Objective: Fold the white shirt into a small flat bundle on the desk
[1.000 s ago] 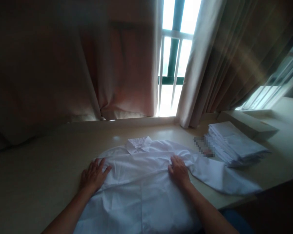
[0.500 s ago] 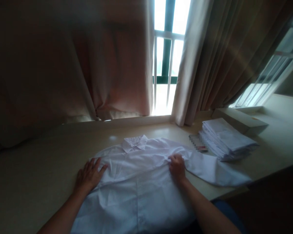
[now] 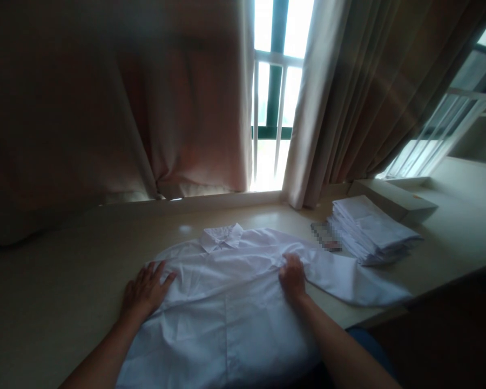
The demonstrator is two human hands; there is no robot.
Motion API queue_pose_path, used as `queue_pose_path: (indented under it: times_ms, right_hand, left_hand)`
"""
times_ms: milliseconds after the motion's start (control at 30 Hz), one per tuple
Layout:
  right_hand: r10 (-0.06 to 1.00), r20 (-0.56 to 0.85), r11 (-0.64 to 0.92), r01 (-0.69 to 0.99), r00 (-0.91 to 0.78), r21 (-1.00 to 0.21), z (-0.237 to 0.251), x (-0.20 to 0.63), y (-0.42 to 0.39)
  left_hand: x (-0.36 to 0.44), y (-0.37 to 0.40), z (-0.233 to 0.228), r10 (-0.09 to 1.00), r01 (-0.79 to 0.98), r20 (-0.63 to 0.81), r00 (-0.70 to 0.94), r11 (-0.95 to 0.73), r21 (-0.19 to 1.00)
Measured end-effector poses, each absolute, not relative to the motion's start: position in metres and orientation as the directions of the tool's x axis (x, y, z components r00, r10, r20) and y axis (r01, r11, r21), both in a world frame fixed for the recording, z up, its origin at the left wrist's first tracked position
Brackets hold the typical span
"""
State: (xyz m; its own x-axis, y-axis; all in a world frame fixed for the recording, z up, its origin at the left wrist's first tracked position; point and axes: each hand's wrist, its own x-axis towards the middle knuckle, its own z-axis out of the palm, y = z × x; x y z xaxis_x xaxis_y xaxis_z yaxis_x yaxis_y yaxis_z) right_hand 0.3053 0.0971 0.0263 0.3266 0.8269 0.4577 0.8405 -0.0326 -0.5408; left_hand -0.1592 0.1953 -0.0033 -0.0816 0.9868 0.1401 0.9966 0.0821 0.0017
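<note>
Since the frame half a second back, little has shifted: right hand (image 3: 292, 276) has been curled a bit tighter on the cloth and edged slightly toward the upper left, left hand (image 3: 144, 289) has stayed put, and the whole scene has slid a touch left in frame. Largest first: curtains (image 3: 186, 108) are hung across the upper half of the frame, parted at top centre where a bright barred window (image 3: 273, 92) is seen. Tabletop (image 3: 56, 281), pale, is spread across the lower half. White shirt (image 3: 227, 302) is laid flat at lower centre, collar (image 3: 221, 236) pointed toward the window, one sleeve (image 3: 356, 281) stretched out to the right along the table edge. Stack of folded white garments (image 3: 370, 229) is set at middle right, near the sleeve but not touching it; a blurred patch sits just left of the stack and cannot be identified. Left hand is laid flat, fingers spread, on the shirt's left edge, partly on the table. Right hand is bent at the knuckles, fingers gathered on the fabric near the right shoulder seam; whether cloth is actually pinched cannot be told.
</note>
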Motion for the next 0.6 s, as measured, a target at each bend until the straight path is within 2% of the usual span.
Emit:
queue_pose_path:
  times_ms: [67,200,600]
  right_hand:
    - [0.767,0.459,-0.09,0.782,0.449,-0.616,0.021,0.313,0.101]
    - [0.732,0.458,-0.111,0.75,0.505,-0.652,0.014,0.323,0.106]
    - [0.791,0.469,-0.034,0.794,0.393,-0.608,0.013,0.318,0.104]
  left_hand:
    - [-0.159,0.195,-0.003,0.986,0.997,0.15,-0.076,0.075,0.011]
    - [-0.161,0.195,-0.004,0.987,0.998,0.152,-0.057,0.053,0.034]
    - [-0.163,0.196,-0.006,0.988,0.997,0.148,-0.054,0.046,0.057]
